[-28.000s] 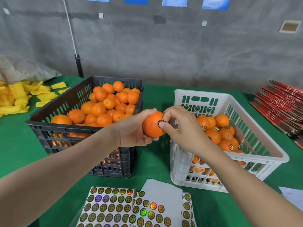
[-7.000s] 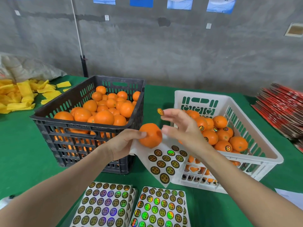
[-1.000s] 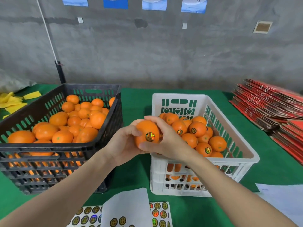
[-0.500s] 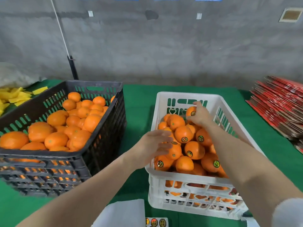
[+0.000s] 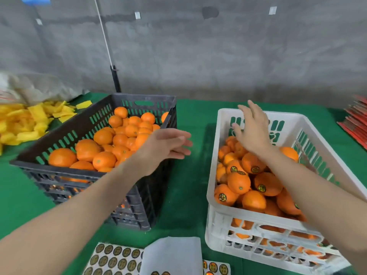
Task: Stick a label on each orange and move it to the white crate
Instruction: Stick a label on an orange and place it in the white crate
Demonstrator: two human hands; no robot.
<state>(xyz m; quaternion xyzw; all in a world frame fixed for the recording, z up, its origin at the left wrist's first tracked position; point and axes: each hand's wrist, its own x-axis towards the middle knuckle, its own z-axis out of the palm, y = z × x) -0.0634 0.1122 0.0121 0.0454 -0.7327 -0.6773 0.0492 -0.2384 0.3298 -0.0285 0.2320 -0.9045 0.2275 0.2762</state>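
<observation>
Nearest edge of the desk (image 5: 186,187): label sheets (image 5: 117,259) with round dark stickers, and a blank white sheet (image 5: 172,255) lying over part of them. Black crate (image 5: 147,205) on the left holds unlabelled oranges (image 5: 103,159). White crate (image 5: 211,175) on the right, apart from it, holds a pile of labelled oranges (image 5: 238,181), several stickers facing up. Left hand (image 5: 164,145) is in the air over the black crate's right rim, fingers straight and pointing right, holding nothing. Right hand (image 5: 252,132) is over the far half of the white crate, fingers spread, also holding nothing. Hands are well apart. Far left: heap of yellow scraps (image 5: 29,120). Far right edge: red stack (image 5: 355,124). Grey wall (image 5: 218,56) behind.
</observation>
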